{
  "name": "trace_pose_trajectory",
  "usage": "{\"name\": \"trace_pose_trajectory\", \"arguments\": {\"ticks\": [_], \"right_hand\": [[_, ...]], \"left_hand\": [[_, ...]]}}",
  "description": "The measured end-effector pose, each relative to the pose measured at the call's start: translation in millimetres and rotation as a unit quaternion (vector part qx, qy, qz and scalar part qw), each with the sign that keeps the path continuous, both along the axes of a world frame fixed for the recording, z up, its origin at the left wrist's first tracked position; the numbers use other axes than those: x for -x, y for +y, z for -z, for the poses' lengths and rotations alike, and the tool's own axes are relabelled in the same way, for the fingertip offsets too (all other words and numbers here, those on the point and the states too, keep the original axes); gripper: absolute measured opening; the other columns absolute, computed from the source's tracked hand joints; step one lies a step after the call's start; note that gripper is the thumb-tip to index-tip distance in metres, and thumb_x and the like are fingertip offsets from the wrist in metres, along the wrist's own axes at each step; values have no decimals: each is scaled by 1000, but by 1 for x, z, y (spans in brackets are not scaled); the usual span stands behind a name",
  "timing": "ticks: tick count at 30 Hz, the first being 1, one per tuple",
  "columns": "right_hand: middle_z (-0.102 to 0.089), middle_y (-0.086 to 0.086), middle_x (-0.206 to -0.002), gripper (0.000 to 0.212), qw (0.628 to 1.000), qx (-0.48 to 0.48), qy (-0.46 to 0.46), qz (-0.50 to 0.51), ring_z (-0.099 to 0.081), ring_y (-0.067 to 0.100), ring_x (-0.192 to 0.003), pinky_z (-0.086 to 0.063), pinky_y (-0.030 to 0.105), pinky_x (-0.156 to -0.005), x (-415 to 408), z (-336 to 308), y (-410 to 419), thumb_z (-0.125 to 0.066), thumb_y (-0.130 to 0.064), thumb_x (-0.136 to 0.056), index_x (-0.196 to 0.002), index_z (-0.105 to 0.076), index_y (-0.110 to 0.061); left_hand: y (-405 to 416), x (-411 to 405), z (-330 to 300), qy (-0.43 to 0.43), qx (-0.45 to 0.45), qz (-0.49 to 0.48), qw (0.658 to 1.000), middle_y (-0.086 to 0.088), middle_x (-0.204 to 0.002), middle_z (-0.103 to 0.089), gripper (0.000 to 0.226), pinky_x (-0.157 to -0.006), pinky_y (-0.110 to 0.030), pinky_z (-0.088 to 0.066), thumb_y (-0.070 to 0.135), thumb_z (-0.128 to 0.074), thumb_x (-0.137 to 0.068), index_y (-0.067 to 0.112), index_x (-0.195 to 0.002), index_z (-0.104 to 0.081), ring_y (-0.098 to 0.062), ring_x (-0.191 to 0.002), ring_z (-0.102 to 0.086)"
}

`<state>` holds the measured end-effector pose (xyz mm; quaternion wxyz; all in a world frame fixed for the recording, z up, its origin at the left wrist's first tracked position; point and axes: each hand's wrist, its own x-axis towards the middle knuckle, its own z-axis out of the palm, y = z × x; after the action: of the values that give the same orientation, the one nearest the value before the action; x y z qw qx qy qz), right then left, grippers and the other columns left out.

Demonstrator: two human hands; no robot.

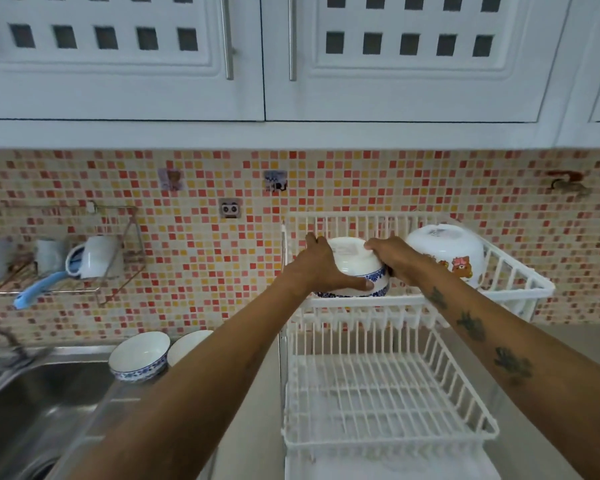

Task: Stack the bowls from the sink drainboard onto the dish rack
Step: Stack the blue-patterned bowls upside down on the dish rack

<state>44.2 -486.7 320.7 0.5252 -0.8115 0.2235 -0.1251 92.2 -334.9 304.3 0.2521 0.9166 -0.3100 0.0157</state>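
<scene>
A white bowl with a blue patterned rim (352, 263) sits upside down on the top tier of the white wire dish rack (520, 282). My left hand (321, 268) grips its left side, thumb along the rim. My right hand (394, 258) holds its right side. Two more bowls stand upright on the drainboard: a blue-patterned one (139, 356) and a plain white one (187, 344) partly hidden behind my left forearm.
A large white upturned bowl with bear pictures (447, 252) rests on the rack's top tier at the right. The rack's lower tier (388, 393) holds nothing. The steel sink (32, 403) lies at the lower left. A wall shelf with cups (94, 258) hangs at the left.
</scene>
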Motion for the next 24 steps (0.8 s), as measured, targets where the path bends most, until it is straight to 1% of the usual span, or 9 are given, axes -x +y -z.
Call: {"name": "trace_pose_trajectory", "arguments": {"ticks": [2, 6, 10, 13, 15, 18, 21, 23, 24], "right_hand": [[-64, 21, -118, 48, 1000, 4, 4, 0, -64, 34, -98, -52, 48, -95, -2, 2, 2, -50, -26, -92, -132, -49, 1], [-61, 24, -121, 42, 1000, 17, 20, 2, -61, 37, -102, -49, 48, -93, -6, 6, 2, -44, -22, -95, -130, -49, 1], [-57, 23, -125, 43, 999, 20, 30, -9, -56, 33, -96, -49, 44, -87, -9, 11, 1, -40, -20, -97, -135, -43, 0], [-58, 26, -126, 38, 997, 75, 20, 3, -59, 36, -99, -48, 41, -86, -9, 10, 1, -43, -17, -96, -126, -52, 5], [-59, 27, -124, 36, 989, 146, -23, 7, -58, 39, -112, -44, 36, -85, -8, 7, 2, -46, -16, -92, -116, -61, 6], [-55, 14, -135, 40, 972, 181, -149, 27, -52, 28, -124, -37, 29, -100, -3, -1, 16, -50, -28, -90, -121, -63, -7], [-56, 12, -130, 33, 949, 195, -245, 42, -51, 24, -120, -34, 25, -96, -7, -12, 44, -47, -25, -94, -116, -66, -9], [-59, 10, -119, 28, 947, 147, -284, 23, -54, 21, -109, -38, 29, -95, -13, -20, 73, -47, -25, -93, -106, -68, -12], [-58, 8, -110, 24, 948, 125, -294, 10, -53, 19, -101, -40, 28, -90, -18, -23, 90, -47, -24, -93, -99, -67, -14]], "left_hand": [[1, -1, 0, 3, -11, 4, 1000, -15, -148, -27, 126, -97, -39, -52, 72, -79, -50, 13, -148, -26, -27, -126, -48], [1, 2, -1, -10, -40, 10, 999, -16, -155, -15, 123, -99, -36, -49, 65, -78, -61, 5, -150, -18, -30, -127, -50], [1, 3, 0, -14, -53, 8, 998, -17, -156, -13, 125, -104, -38, -46, 68, -76, -61, 5, -151, -15, -31, -130, -48], [1, 2, 1, -13, -70, 6, 997, -17, -155, -15, 127, -107, -41, -45, 72, -73, -60, 8, -152, -14, -32, -132, -46], [2, 4, -2, -4, -79, 21, 997, -17, -159, -8, 130, -112, -42, -38, 73, -73, -61, 12, -154, -6, -34, -140, -35], [12, 8, -18, 21, -28, 36, 999, -15, -162, 13, 133, -119, -41, -24, 64, -72, -71, 7, -153, 15, -32, -150, -13], [40, 6, -43, 14, 55, 26, 998, -15, -163, 12, 124, -121, -42, -17, 61, -66, -79, 6, -152, 18, -31, -152, -3], [67, -8, -49, 24, 107, 3, 994, -16, -163, 5, 116, -122, -45, -17, 61, -62, -82, 7, -154, 13, -33, -151, -6], [82, -18, -49, 33, 128, -14, 991, -16, -163, 1, 112, -122, -45, -20, 60, -59, -84, 6, -154, 10, -34, -150, -10]]}}
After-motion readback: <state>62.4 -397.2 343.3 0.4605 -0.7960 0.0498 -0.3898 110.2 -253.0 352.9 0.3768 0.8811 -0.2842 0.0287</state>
